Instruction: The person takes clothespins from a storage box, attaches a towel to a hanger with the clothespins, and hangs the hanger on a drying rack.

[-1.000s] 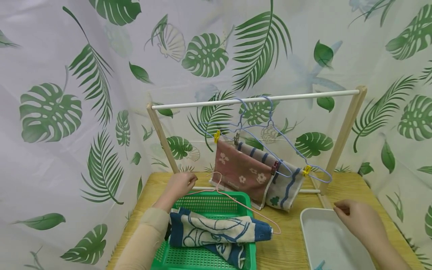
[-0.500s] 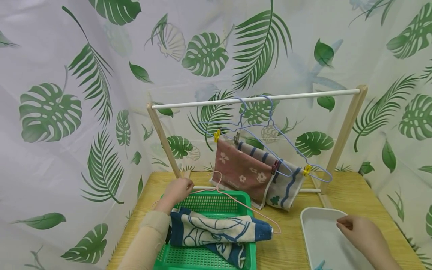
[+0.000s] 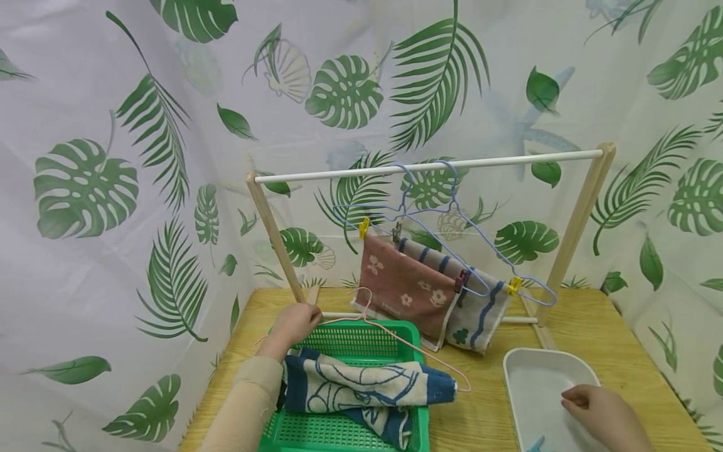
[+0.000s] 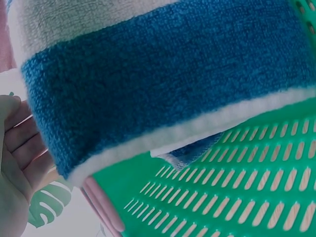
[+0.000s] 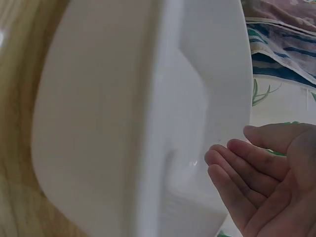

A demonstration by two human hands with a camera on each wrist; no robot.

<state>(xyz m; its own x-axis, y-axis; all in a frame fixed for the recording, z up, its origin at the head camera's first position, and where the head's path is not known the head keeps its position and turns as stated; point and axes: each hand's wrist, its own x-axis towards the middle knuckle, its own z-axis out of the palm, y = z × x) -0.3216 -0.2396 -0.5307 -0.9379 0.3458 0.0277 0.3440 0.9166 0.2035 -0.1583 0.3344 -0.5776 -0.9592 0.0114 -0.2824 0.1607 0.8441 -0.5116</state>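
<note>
My left hand (image 3: 294, 326) is at the back left corner of the green basket (image 3: 418, 339), overlapping the left arm of a pink hanger (image 3: 395, 334). In the left wrist view its fingers (image 4: 29, 143) curve loosely beside the towel's edge, the tips partly hidden. A blue-and-white towel (image 3: 361, 383) lies folded in the basket, its right end over the rim, with the hanger running behind it. My right hand (image 3: 607, 417) is over the white tray (image 3: 556, 383), fingers loosely bent with nothing in them. A light blue clip (image 3: 536, 444) shows inside the tray.
Behind the basket stands a rack with a white rail (image 3: 497, 162). Two blue hangers (image 3: 403, 207) hang from it, carrying a pink flowered towel (image 3: 403, 282) and a grey-blue striped towel (image 3: 480, 314) held by clips. Leaf-patterned cloth surrounds the wooden table (image 3: 457, 414).
My left hand has come down and slightly left to the hanger's left arm. My right hand has moved down, nearer to me, over the tray. Hanger, towel and basket look unmoved.
</note>
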